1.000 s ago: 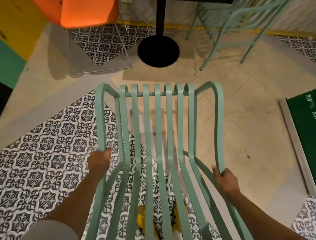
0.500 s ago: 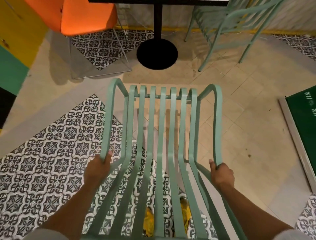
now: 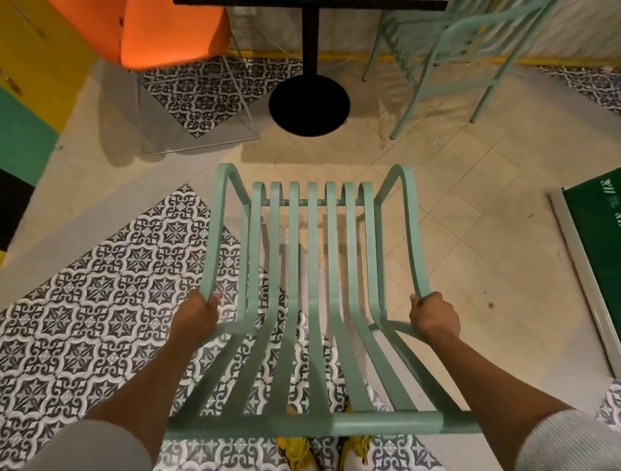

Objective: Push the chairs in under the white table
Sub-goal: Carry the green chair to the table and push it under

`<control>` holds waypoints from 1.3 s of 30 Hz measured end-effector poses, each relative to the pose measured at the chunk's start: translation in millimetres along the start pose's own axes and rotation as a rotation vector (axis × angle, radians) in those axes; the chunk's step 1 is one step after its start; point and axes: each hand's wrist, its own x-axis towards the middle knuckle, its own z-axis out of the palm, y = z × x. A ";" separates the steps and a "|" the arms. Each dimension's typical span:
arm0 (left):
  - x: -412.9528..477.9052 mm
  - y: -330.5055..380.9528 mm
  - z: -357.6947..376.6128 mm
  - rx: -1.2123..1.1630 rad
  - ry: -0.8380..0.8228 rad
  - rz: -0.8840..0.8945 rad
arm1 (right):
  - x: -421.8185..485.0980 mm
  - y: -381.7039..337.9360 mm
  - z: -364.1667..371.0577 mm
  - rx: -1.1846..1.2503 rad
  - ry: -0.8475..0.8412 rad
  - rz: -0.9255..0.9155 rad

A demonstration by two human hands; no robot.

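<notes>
A mint-green slatted metal chair (image 3: 312, 285) stands right in front of me, seen from above its backrest. My left hand (image 3: 193, 314) is closed around its left armrest. On the right armrest, my right hand (image 3: 433, 316) grips the same way. Ahead stands the table: only its dark edge (image 3: 309, 1), black post and round black base (image 3: 309, 104) show. The chair's front edge is a short way from the base.
An orange chair (image 3: 168, 30) sits at the table's left and a second mint-green chair (image 3: 453, 43) at its right. A yellow and green wall runs along the left. A green board (image 3: 601, 232) lies on the floor at right. My yellow shoes show under the chair.
The chair has straightened and moved forward toward the table's base. Both hands keep their grip on the armrests, and the backrest's top rail has come into view.
</notes>
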 end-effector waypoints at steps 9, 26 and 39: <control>-19.1 23.6 -21.8 0.074 -0.246 -0.090 | -30.7 -3.1 -29.5 -0.154 -0.115 -0.102; -255.5 45.8 -89.8 0.354 -0.143 0.671 | -255.4 20.2 -82.7 -0.347 0.041 -0.799; -244.0 64.4 -99.3 0.643 -0.254 0.642 | -267.2 -18.4 -96.0 -0.576 -0.129 -0.621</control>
